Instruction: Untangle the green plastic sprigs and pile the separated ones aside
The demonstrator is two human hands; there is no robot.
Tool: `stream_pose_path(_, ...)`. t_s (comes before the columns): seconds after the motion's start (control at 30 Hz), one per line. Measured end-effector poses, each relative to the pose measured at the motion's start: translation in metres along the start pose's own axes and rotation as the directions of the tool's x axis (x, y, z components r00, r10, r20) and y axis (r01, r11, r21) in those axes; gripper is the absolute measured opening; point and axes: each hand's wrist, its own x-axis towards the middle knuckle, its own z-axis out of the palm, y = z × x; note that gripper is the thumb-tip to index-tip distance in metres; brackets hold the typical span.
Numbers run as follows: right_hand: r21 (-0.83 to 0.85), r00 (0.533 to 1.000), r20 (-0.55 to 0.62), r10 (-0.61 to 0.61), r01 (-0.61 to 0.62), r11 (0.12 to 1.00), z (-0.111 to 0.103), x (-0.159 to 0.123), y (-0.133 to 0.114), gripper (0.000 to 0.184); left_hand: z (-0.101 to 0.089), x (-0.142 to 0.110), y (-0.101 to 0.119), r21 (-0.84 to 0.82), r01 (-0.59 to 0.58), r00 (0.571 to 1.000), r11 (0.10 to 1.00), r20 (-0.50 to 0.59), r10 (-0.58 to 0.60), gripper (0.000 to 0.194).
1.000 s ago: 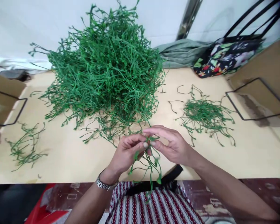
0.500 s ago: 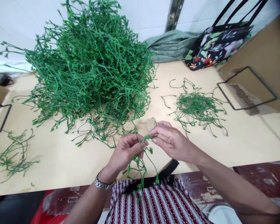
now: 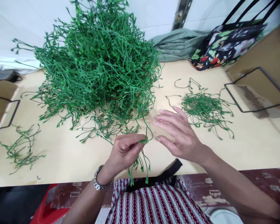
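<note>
My left hand [image 3: 127,151], near the table's front edge, is closed in a pinch on several thin green stems [image 3: 144,141] that look like artificial plant stems. Some dangle below the fingers over the table edge, and one curls up from the fingertips. To the right, my right hand [image 3: 180,135] is open, fingers spread, with nothing visible in it. Its fingertips are a little apart from the held stems. Just beyond both hands rises a large tangled heap of the same green stems [image 3: 100,65].
A smaller stem pile [image 3: 204,107] lies on the right and a loose bunch [image 3: 23,149] on the left. Cardboard boxes with black wire frames [image 3: 259,90] stand at both sides. A floral bag [image 3: 231,45] and a grey-green cloth [image 3: 179,45] sit at the back of the table [image 3: 79,165].
My right hand has let go of the stems, moved slightly right and spread its fingers. My left hand keeps its pinch on the stems. The view has also shifted a little.
</note>
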Motion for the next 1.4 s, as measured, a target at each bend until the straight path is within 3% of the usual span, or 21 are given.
stream_pose_path(0.13,0.079,0.997,-0.072,0.036,-0.03,0.996,0.001,-0.006,0.002,0.04,-0.002,-0.002,0.0,0.256,-0.274,0.961,0.927,0.025,0.276,0.013)
stream_pose_path(0.27,0.18,0.995,-0.046,0.085,-0.076,0.981,0.002,-0.011,-0.001,0.033,0.003,-0.005,-0.001,0.443,-0.376,0.918,0.813,0.061,0.392,0.016)
stream_pose_path(0.63,0.289,0.992,0.025,0.123,-0.125,0.949,0.01,-0.018,-0.003,0.022,0.01,-0.005,0.0,0.652,-0.426,0.882,0.627,0.145,0.449,0.014)
stream_pose_path(0.7,0.305,0.992,0.021,0.123,-0.124,0.944,0.011,-0.019,-0.002,0.021,0.012,-0.004,0.002,0.658,-0.41,0.89,0.632,0.138,0.434,0.013)
stream_pose_path(0.77,0.366,0.983,0.078,0.165,-0.182,0.913,0.011,-0.019,-0.003,0.018,0.013,0.0,0.004,0.63,-0.31,0.939,0.712,0.083,0.335,0.014)
stream_pose_path(0.83,0.455,0.956,0.17,0.241,-0.293,0.841,0.012,-0.017,-0.005,0.015,0.012,0.007,0.007,0.524,-0.122,0.991,0.843,0.024,0.128,0.017)
stream_pose_path(0.9,0.537,0.908,0.265,0.323,-0.417,0.733,0.013,-0.014,-0.007,0.017,0.009,0.018,0.01,0.342,0.095,0.994,0.935,0.024,-0.11,0.023)
stream_pose_path(1.0,0.632,0.828,0.378,0.414,-0.558,0.538,0.019,-0.011,-0.008,0.023,0.002,0.033,0.012,0.035,0.352,0.919,0.935,0.176,-0.352,0.023)
stream_pose_path(1.1,0.681,0.743,0.479,0.467,-0.65,0.337,0.023,-0.007,-0.006,0.028,-0.002,0.04,0.009,-0.157,0.502,0.842,0.85,0.314,-0.439,0.014)
stream_pose_path(1.17,0.691,0.708,0.525,0.472,-0.679,0.249,0.023,-0.004,-0.004,0.031,-0.002,0.04,0.005,-0.205,0.51,0.841,0.836,0.325,-0.433,0.015)
stream_pose_path(1.23,0.685,0.683,0.565,0.462,-0.701,0.199,0.022,-0.001,0.0,0.033,0.0,0.036,0.002,-0.189,0.464,0.868,0.865,0.288,-0.403,0.015)
stream_pose_path(1.4,0.685,0.637,0.63,0.445,-0.725,0.068,0.017,-0.003,0.005,0.033,0.012,0.027,0.002,0.124,0.244,0.968,0.962,0.033,-0.249,0.017)
